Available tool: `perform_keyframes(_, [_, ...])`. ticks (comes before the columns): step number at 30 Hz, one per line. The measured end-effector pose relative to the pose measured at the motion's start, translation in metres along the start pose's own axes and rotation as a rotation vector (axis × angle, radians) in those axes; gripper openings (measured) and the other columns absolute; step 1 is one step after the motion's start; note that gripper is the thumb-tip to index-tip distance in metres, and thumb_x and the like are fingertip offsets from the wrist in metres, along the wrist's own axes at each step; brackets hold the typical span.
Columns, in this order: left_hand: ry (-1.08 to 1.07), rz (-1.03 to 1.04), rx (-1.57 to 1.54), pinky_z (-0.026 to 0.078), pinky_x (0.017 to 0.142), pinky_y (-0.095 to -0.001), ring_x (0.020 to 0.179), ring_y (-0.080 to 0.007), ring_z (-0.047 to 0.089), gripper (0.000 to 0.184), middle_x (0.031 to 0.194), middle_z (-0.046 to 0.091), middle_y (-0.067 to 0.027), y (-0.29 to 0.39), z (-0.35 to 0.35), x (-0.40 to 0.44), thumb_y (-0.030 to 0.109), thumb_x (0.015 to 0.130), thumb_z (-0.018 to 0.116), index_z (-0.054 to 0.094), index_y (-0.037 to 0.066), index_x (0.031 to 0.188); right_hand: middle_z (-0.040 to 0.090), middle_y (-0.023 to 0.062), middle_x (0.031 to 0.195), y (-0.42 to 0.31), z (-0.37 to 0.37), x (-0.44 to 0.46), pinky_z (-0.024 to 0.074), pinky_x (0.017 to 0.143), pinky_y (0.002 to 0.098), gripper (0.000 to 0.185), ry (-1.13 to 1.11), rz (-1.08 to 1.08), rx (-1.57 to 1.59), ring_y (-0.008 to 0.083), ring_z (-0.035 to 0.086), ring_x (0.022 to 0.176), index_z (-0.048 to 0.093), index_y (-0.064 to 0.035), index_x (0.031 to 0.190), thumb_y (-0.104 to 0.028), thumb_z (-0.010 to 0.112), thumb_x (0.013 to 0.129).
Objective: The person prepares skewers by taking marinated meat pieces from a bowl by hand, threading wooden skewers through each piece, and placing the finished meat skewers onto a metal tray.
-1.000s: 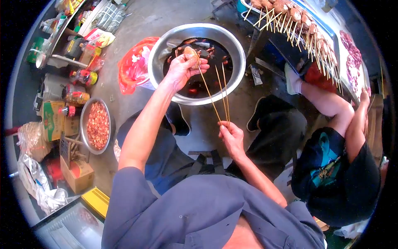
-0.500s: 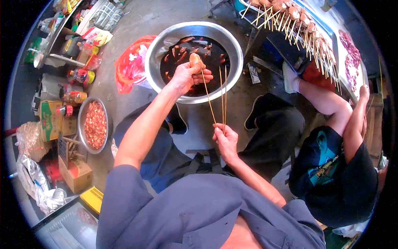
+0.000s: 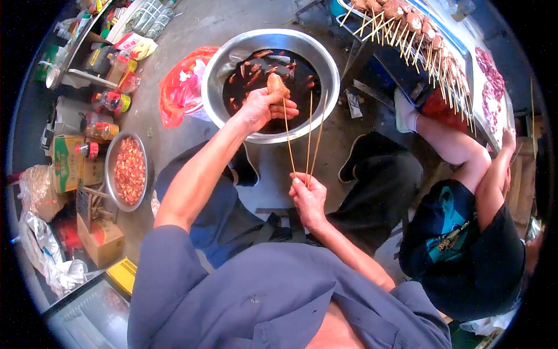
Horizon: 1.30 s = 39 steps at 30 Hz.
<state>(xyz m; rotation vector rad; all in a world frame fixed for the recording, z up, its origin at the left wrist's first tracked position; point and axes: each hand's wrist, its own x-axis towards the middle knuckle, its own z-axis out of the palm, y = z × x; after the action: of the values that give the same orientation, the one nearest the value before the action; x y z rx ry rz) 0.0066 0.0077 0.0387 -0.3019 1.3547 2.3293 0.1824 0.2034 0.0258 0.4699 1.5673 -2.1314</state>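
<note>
Above the basin my left hand (image 3: 260,109) pinches a reddish-brown piece of meat (image 3: 278,85) between thumb and fingers. Below it, my right hand (image 3: 308,200) is closed round the lower ends of three thin wooden skewers (image 3: 317,142). One skewer's tip reaches the underside of the meat; whether it goes in, I cannot tell. The other two fan out to the right with bare tips. Beneath my left hand is a large metal basin (image 3: 212,87) of dark liquid with several pieces of meat in it.
A red plastic bag (image 3: 180,87) stands left of the basin, and a bowl of reddish chopped pieces (image 3: 129,174) is nearer. Bottles (image 3: 111,102) and boxes (image 3: 99,238) line the left. At right, skewered meat (image 3: 414,23) overhangs a table edge near a seated person (image 3: 465,250).
My right hand has shifted slightly left, and the two free skewers have spread further apart. The left hand keeps its pinch on the meat. The whole view has moved a little.
</note>
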Motion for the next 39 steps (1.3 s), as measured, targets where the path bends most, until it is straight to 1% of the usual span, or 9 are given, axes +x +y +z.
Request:
perform_keyframes(5, [0.033, 0.004, 0.086, 0.057, 0.073, -0.0405, 0.078, -0.0308, 0.068, 0.022, 0.086, 0.066, -0.0179, 0.004, 0.002, -0.001, 0.02, 0.093, 0.054, 0.055, -0.001, 0.1, 0.057, 0.0, 0.065, -0.025, 0.005, 0.011, 0.0348, 0.045, 0.0186, 0.019, 0.011, 0.003, -0.001, 0.0047, 0.046, 0.052, 0.063, -0.0012, 0.104, -0.014, 0.057, 0.09])
perform_keyframes(8, [-0.098, 0.049, -0.05, 0.054, 0.081, -0.041, 0.095, -0.0315, 0.065, 0.025, 0.102, 0.064, -0.0186, 0.025, 0.003, -0.002, 0.019, 0.093, 0.053, 0.053, -0.001, 0.108, 0.058, 0.0, 0.067, -0.045, 0.005, 0.024, 0.036, 0.047, 0.0187, 0.021, -0.025, -0.063, -0.037, 0.0047, 0.047, 0.055, 0.063, -0.0013, 0.105, -0.015, 0.057, 0.09])
perform_keyframes(9, [-0.098, 0.055, -0.001, 0.048, 0.091, -0.046, 0.111, -0.0337, 0.057, 0.035, 0.122, 0.055, -0.0216, 0.024, -0.005, 0.001, 0.025, 0.094, 0.052, 0.047, 0.0, 0.118, 0.058, 0.0, 0.067, -0.047, 0.003, 0.027, 0.0365, 0.048, 0.0189, 0.022, -0.03, -0.081, -0.071, 0.0047, 0.047, 0.056, 0.062, -0.001, 0.106, -0.015, 0.057, 0.09])
perform_keyframes(17, [0.293, -0.171, -0.129, 0.047, 0.089, -0.0456, 0.105, -0.0355, 0.059, 0.049, 0.113, 0.059, -0.022, 0.004, -0.024, 0.011, 0.043, 0.092, 0.04, 0.052, -0.001, 0.107, 0.058, 0.0003, 0.068, -0.022, 0.001, 0.029, 0.0377, 0.05, 0.02, 0.024, 0.004, -0.044, -0.106, 0.0056, 0.048, 0.057, 0.061, 0.0006, 0.108, -0.014, 0.056, 0.09])
perform_keyframes(20, [0.167, -0.225, -0.166, 0.049, 0.085, -0.0442, 0.1, -0.0359, 0.061, 0.057, 0.114, 0.057, -0.0255, 0.008, -0.024, 0.017, 0.049, 0.093, 0.038, 0.053, -0.004, 0.105, 0.058, 0.0003, 0.068, -0.018, 0.0, 0.027, 0.0384, 0.05, 0.0209, 0.023, 0.022, -0.019, -0.155, 0.0062, 0.049, 0.058, 0.061, 0.0002, 0.108, -0.013, 0.056, 0.09])
perform_keyframes(25, [0.151, -0.114, -0.266, 0.05, 0.083, -0.0411, 0.095, -0.0312, 0.062, 0.03, 0.097, 0.064, -0.0172, 0.0, -0.038, 0.035, 0.027, 0.097, 0.044, 0.058, 0.001, 0.099, 0.059, 0.0008, 0.069, -0.016, -0.004, 0.022, 0.0434, 0.055, 0.0227, 0.021, -0.012, -0.139, -0.241, 0.0077, 0.053, 0.061, 0.063, 0.0014, 0.104, -0.012, 0.055, 0.09])
perform_keyframes(28, [-0.038, 0.006, -0.205, 0.048, 0.085, -0.0393, 0.095, -0.0253, 0.061, 0.028, 0.107, 0.061, -0.014, 0.0, -0.054, 0.041, 0.024, 0.097, 0.041, 0.054, 0.004, 0.111, 0.06, 0.0004, 0.069, -0.01, -0.01, 0.02, 0.0447, 0.057, 0.0231, 0.02, -0.01, -0.126, -0.265, 0.008, 0.055, 0.062, 0.064, 0.001, 0.103, -0.012, 0.055, 0.09])
perform_keyframes(29, [0.094, 0.02, -0.219, 0.049, 0.086, -0.0402, 0.096, -0.0247, 0.06, 0.027, 0.108, 0.06, -0.0143, 0.002, -0.048, 0.037, 0.015, 0.094, 0.043, 0.053, 0.002, 0.114, 0.06, 0.0004, 0.069, -0.009, -0.011, 0.02, 0.0447, 0.057, 0.0231, 0.02, -0.01, -0.126, -0.264, 0.008, 0.055, 0.062, 0.064, 0.001, 0.103, -0.012, 0.055, 0.09])
perform_keyframes(39, [-0.044, 0.029, -0.237, 0.052, 0.081, -0.0391, 0.076, -0.0193, 0.058, 0.027, 0.084, 0.057, -0.0069, 0.026, -0.033, 0.028, 0.016, 0.089, 0.051, 0.053, 0.0, 0.111, 0.06, 0.0001, 0.068, -0.008, -0.015, 0.021, 0.0457, 0.055, 0.0233, 0.021, -0.005, -0.207, -0.369, 0.0069, 0.055, 0.06, 0.064, -0.0001, 0.104, -0.013, 0.057, 0.089])
